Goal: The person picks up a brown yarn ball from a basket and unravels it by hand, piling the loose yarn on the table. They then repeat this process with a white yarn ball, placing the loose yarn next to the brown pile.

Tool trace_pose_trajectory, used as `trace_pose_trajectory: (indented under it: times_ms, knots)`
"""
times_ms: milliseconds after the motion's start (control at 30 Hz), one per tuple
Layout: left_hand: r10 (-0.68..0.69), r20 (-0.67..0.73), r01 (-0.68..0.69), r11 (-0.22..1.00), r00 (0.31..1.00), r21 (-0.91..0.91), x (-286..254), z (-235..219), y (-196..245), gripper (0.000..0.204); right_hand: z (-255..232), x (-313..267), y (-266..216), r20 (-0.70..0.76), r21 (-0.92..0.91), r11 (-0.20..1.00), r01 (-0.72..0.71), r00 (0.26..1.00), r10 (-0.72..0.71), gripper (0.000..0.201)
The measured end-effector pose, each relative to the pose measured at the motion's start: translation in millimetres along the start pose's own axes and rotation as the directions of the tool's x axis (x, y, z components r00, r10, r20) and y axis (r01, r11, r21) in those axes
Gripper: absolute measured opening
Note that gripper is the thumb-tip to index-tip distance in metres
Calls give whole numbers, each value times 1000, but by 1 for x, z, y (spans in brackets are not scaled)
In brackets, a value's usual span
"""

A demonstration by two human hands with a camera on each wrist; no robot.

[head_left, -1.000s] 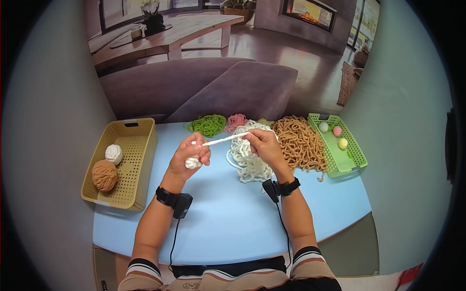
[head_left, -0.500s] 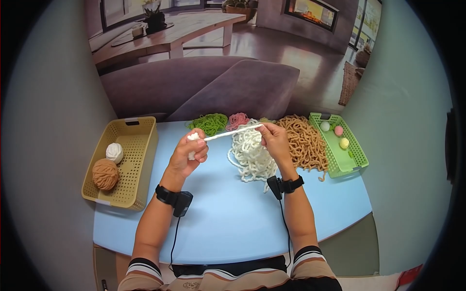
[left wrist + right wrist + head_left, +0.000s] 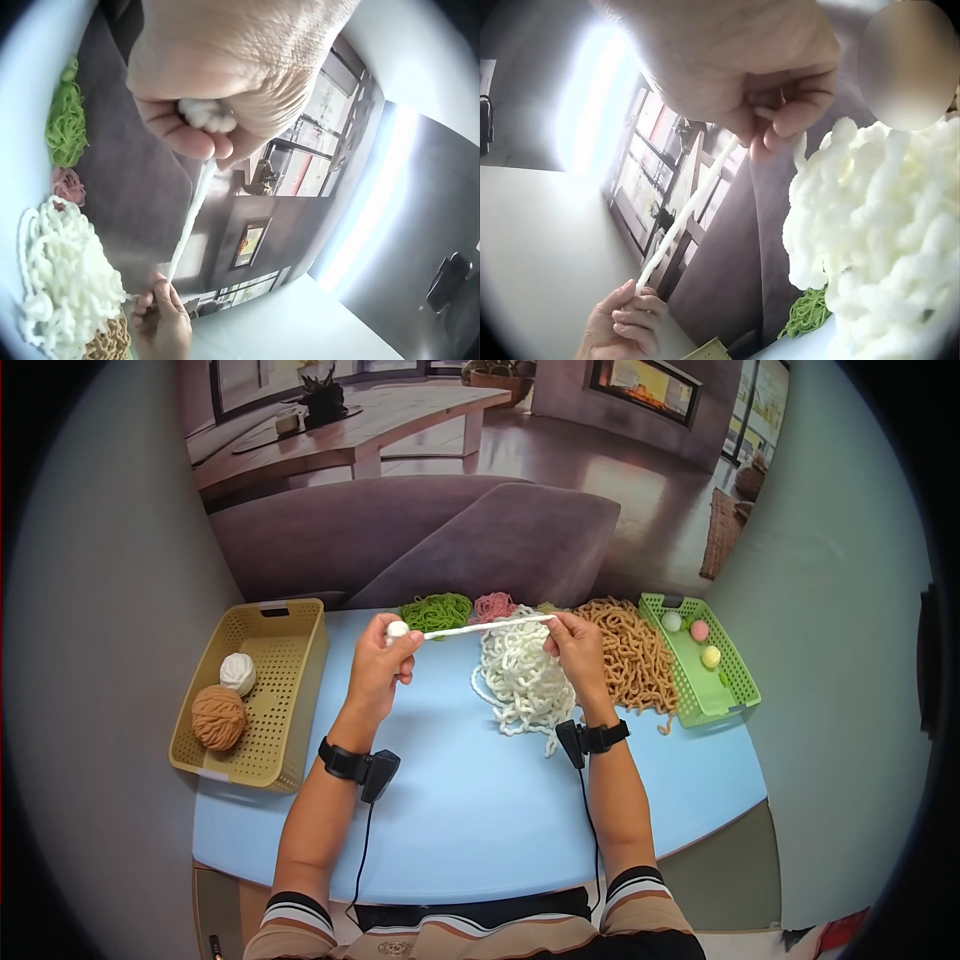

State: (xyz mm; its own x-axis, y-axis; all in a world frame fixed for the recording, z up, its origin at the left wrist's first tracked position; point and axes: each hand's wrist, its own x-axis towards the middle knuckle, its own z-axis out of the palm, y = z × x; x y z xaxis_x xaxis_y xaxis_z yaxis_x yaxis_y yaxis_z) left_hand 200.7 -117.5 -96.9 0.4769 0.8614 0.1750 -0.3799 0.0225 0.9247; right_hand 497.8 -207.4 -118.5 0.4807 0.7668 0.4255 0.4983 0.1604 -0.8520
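My left hand holds a small ball of white yarn, its fingers curled round it; in the left wrist view the ball peeks out of the fist. From it a strand of thick white yarn runs taut to my right hand, which pinches it between thumb and fingers. Both hands are raised above the table. Below and beside the right hand lies a loose heap of white yarn, large in the right wrist view.
A tan basket at left holds a white yarn ball and a brown yarn ball. Along the back lie green yarn, pink yarn and a brown yarn heap. A green basket with small balls stands at right.
My right hand has moved right and slightly up, drawing the strand longer and more level. The left hand has risen and turned, with the white ball now at its top.
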Motion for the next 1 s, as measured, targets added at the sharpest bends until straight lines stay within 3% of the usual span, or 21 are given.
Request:
trace_pose_trajectory:
  times_ms: [100, 167, 233, 267, 367, 467, 567, 667, 700, 733, 767, 867, 900, 933, 967, 1000]
  knots:
    - [-110, 86, 105, 992, 990, 63, -3, 6, -6, 24, 0, 0, 6, 28, -187, 969, 162, 987, -159, 41]
    - [-157, 170, 144, 986, 973, 85, -4, 10, -8, 29, 5, -13, -37, 108, -268, 938, 219, 974, -197, 59]
    - [-161, 259, 151, 987, 952, 60, -8, 15, -7, 34, 26, -26, -51, 309, -79, 985, 155, 943, -123, 71]
    - [-161, 291, 151, 987, 943, 54, -9, 16, -6, 42, 37, -38, -67, 400, 43, 998, 52, 914, -65, 70]
    - [-140, 318, 130, 990, 938, 51, -11, 18, -2, 44, 64, -61, -77, 523, 157, 987, 27, 846, -107, 61]
    - [-41, 247, 2, 988, 968, 155, -9, 16, 0, 45, 55, -56, -84, 531, 119, 987, -106, 847, 27, 38]
    - [-69, 275, -15, 956, 959, 293, -7, 12, -4, 40, 41, -47, -79, 378, 69, 995, 71, 921, -92, 18]
    - [-169, 396, -97, 816, 903, 569, -12, 17, -4, 32, 32, -37, -70, 46, -5, 960, 280, 959, -280, 16]
    - [-91, 397, -142, 844, 913, 518, -16, 22, -2, 29, 30, -32, -63, -56, -56, 939, 339, 938, -342, 16]
    - [-13, 394, -188, 865, 919, 465, -21, 28, 0, 26, 28, -28, -57, -92, -67, 951, 303, 947, -308, 16]
    - [65, 386, -235, 880, 920, 412, -24, 32, 1, 23, 26, -25, -52, -68, -112, 948, 298, 949, -307, 16]
    - [264, 161, -301, 908, 951, 290, -18, 31, -8, 26, 26, -23, -42, 27, -208, 933, 295, 955, -296, 15]
    - [304, 73, -312, 921, 950, 232, -15, 30, -11, 28, 25, -24, -40, 165, -203, 943, 265, 958, -233, 15]
    - [262, -10, -254, 943, 965, 216, -10, 27, -12, 27, 23, -26, -43, 301, -203, 951, 235, 939, -167, 15]
    - [204, 7, -197, 936, 979, 293, -6, 19, -14, 27, 21, -27, -48, 431, -207, 957, 206, 897, -100, 14]
    - [144, 18, -140, 919, 989, 368, -1, 8, -17, 27, 19, -29, -55, 486, -116, 966, 230, 861, -146, 16]
